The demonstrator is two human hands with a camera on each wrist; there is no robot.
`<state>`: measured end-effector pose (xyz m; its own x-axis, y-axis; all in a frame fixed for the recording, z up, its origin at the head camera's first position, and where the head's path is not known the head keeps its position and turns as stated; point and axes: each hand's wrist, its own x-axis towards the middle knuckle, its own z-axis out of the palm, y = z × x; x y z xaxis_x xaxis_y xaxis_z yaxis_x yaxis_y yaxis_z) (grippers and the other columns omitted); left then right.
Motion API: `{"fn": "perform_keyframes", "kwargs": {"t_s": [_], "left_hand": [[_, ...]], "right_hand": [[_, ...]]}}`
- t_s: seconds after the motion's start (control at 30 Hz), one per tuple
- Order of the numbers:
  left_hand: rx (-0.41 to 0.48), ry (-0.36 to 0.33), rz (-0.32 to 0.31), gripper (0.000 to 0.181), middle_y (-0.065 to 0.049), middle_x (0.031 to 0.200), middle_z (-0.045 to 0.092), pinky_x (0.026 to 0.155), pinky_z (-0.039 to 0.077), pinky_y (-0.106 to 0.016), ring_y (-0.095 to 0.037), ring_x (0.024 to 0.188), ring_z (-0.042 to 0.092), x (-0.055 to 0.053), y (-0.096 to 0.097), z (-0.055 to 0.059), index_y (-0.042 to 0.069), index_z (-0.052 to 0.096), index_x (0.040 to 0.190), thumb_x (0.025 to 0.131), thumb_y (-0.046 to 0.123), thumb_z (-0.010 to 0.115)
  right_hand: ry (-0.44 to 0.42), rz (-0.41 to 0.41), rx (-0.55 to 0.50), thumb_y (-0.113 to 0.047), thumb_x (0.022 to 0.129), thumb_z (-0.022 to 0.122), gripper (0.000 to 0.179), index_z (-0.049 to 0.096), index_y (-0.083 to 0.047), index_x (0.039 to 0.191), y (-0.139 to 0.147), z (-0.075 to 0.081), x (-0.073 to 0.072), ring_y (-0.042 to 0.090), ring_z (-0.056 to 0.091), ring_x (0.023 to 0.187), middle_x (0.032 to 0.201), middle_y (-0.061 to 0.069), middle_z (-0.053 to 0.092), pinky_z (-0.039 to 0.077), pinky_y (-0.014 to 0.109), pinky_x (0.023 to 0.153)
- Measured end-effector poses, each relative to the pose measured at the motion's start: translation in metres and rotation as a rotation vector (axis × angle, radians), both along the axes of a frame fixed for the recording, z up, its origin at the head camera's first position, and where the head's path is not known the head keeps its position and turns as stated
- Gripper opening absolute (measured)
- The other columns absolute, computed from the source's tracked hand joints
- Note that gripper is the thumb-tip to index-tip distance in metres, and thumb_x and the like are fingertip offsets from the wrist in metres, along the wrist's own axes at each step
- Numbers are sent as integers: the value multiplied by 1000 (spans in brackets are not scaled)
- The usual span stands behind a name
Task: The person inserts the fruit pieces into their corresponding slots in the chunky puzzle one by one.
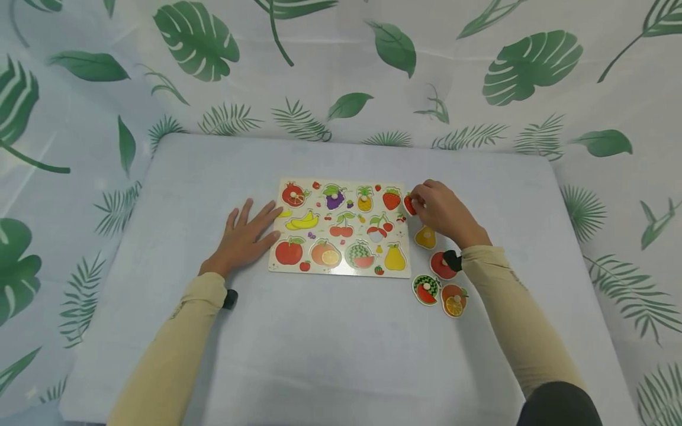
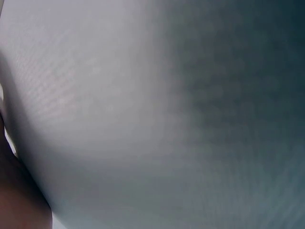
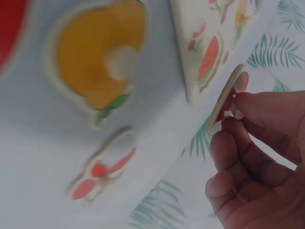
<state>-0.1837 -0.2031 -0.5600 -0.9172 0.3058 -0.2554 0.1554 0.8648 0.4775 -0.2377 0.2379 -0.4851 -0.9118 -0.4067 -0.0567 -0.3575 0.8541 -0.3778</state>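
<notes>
A white fruit puzzle board [image 1: 319,275] lies flat on the table. My left hand [image 1: 242,241] rests at its left edge, fingers spread and fingertips over the border. Just past the board's upper right corner, my right hand [image 1: 443,210] pinches a strawberry puzzle piece [image 1: 408,205] by its knob between thumb and fingers. In the right wrist view that piece [image 3: 224,98] is tilted, nearly edge-on. A strawberry picture [image 1: 391,199] shows on the board beside it. Below the right hand lies a pear piece [image 1: 425,237]. The left wrist view shows mostly blurred pale cloth.
Right of the board are a red round piece [image 1: 441,264], a watermelon piece [image 1: 424,291] and an orange piece [image 1: 453,302]. A piece with red fruit [image 3: 101,169] shows near the pear in the right wrist view. Leaf-patterned cloth [image 1: 319,71] hangs behind the white table [image 1: 330,355].
</notes>
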Motion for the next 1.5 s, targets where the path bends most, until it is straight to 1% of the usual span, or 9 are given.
{"fn": "perform_keyframes", "kwargs": {"t_s": [0.13,0.23,0.33,0.47,0.57,0.7,0.9,1.3,1.5], "left_hand": [[-2,2,0,71,-2,180,15,126,-14,-57,-35,163,-15,0,1,1,25,28,172,110,49,51],[-5,2,-4,71,-2,180,14,126,-14,-57,-35,163,-15,0,1,-1,25,28,172,110,51,50],[-7,4,-3,70,-2,180,15,126,-14,-57,-35,163,-15,0,1,0,25,28,172,110,50,50],[-11,6,0,70,-2,180,15,127,-14,-56,-35,163,-15,0,1,0,25,28,172,110,49,50],[-14,7,-1,71,-2,180,14,126,-14,-56,-35,163,-15,-1,1,-3,25,27,172,110,50,50],[-16,9,-6,71,-1,180,14,126,-15,-56,-34,163,-16,-2,1,-5,26,27,172,110,51,49],[-21,7,-6,71,-1,180,14,126,-15,-56,-34,163,-16,-2,0,-6,27,27,172,110,51,49],[-20,4,-7,71,-2,180,13,126,-14,-57,-35,163,-16,-2,-1,-2,25,26,172,110,49,50],[-28,-1,-6,71,-1,180,12,126,-15,-56,-34,163,-16,-1,1,-1,25,25,173,110,47,50]], "right_hand": [[-2,29,8,1,102,63,16,71,9,113,-9,2,-17,36,58,91,102,22,66,55,49,84],[-20,30,28,1,102,62,15,71,8,111,-15,2,-29,36,57,89,101,21,65,54,48,81],[-45,26,51,-1,102,62,14,71,7,111,-21,1,-40,36,58,90,103,21,66,55,48,82],[-71,26,67,-3,103,62,14,70,7,110,-28,-2,-50,36,59,92,104,22,66,55,48,85],[-90,27,63,-3,103,62,14,70,6,108,-32,-5,-54,36,58,91,102,21,66,55,47,83],[-121,24,64,-2,102,60,13,69,6,108,-36,-12,-56,35,59,91,101,21,66,55,46,83],[-145,29,66,-2,102,60,13,69,6,108,-41,-19,-52,35,60,92,101,21,66,56,46,84],[-168,2,84,-2,103,60,13,68,6,108,-41,-20,-45,35,58,92,102,21,64,54,46,84],[-194,-23,79,-3,103,61,15,68,6,113,-42,-20,-43,36,57,95,105,21,64,55,44,86]]}}
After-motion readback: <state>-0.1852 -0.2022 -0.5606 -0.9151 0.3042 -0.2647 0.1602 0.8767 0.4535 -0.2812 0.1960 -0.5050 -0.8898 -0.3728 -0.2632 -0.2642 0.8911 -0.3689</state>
